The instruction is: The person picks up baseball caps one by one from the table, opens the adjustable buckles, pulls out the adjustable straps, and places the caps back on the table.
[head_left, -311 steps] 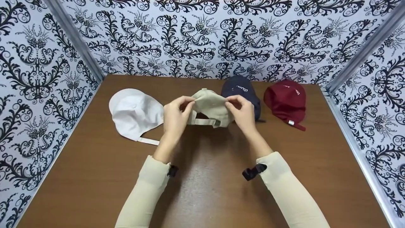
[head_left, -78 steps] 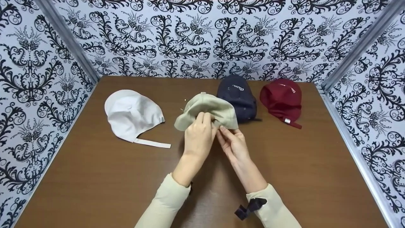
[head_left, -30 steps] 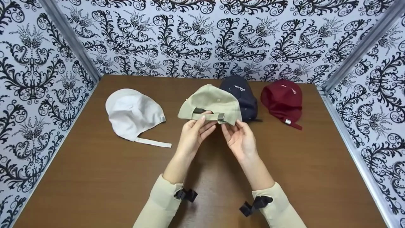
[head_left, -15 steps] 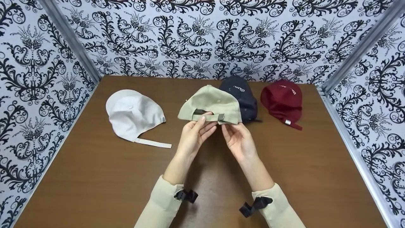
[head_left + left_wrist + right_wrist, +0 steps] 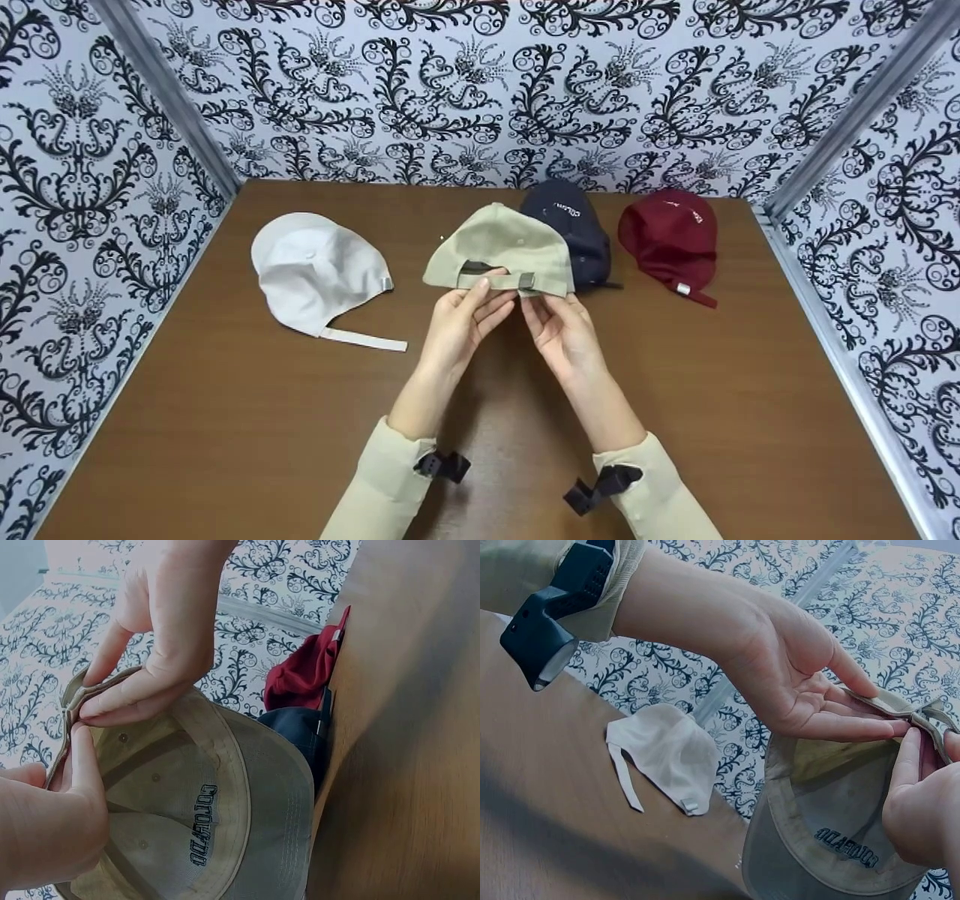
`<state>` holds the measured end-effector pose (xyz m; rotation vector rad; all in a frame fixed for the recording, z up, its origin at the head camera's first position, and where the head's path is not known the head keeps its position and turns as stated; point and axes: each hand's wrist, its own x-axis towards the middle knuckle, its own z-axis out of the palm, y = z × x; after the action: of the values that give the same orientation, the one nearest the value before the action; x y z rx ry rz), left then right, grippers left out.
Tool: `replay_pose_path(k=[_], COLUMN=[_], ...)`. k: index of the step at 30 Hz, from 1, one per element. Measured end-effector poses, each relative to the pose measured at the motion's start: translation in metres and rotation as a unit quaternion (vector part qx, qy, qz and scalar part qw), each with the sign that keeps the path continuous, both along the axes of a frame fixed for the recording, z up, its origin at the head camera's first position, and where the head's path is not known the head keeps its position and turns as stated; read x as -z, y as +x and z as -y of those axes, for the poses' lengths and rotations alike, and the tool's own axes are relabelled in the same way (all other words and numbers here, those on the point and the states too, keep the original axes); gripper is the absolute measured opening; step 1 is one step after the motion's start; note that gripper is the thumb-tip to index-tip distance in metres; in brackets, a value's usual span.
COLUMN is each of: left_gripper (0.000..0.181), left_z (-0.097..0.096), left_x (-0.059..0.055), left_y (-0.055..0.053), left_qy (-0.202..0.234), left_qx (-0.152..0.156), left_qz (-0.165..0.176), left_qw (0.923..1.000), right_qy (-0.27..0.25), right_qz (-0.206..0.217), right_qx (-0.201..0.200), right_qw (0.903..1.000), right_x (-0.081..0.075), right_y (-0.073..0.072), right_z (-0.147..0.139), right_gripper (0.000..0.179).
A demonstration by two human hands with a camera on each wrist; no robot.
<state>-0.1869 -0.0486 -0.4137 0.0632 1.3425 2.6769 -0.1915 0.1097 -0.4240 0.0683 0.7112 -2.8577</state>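
In the head view, a beige baseball cap [image 5: 502, 236] is held up above the table, its back opening and strap [image 5: 495, 282] towards me. My left hand [image 5: 454, 322] pinches the strap, thumb in front and fingers behind and below. Beside the metal buckle [image 5: 527, 281], my right hand [image 5: 566, 334] pinches the cap's lower back edge. Both wrist views look up into the cap, showing the inner sweatband and dark lettering [image 5: 203, 825] inside the crown. The left wrist view shows the fingertips of both hands close together at the strap.
A white cap [image 5: 319, 270] lies on the brown table [image 5: 262, 420] at left, its strap undone. A navy cap [image 5: 581, 232] sits behind the beige one, partly covered. To its right is a dark red cap [image 5: 671, 236]. Patterned panels [image 5: 480, 97] enclose the table's back and sides.
Earlier, my hands held the beige cap by its crown sides, then my left hand worked at its back. Now both grip the back edge and strap. In the last second, my right hand shifted slightly.
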Motion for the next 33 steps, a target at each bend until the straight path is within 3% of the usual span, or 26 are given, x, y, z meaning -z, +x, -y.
replay_pose_path(k=[22, 33], left_gripper=[0.040, 0.041], left_z=[-0.0004, 0.0020], left_x=[-0.0004, 0.0004], left_y=[-0.0001, 0.0004], left_qy=[-0.010, -0.035], left_qx=[0.008, 0.001], left_qz=[0.005, -0.008], left_qw=[0.9999, 0.9994], right_qy=[0.038, 0.036], right_qz=[0.036, 0.032], right_qx=[0.039, 0.035], right_qw=[0.9979, 0.9982], right_x=[-0.0010, -0.0002], right_y=[0.0003, 0.0017], right_z=[0.0023, 0.0016], right_gripper=[0.023, 0.023])
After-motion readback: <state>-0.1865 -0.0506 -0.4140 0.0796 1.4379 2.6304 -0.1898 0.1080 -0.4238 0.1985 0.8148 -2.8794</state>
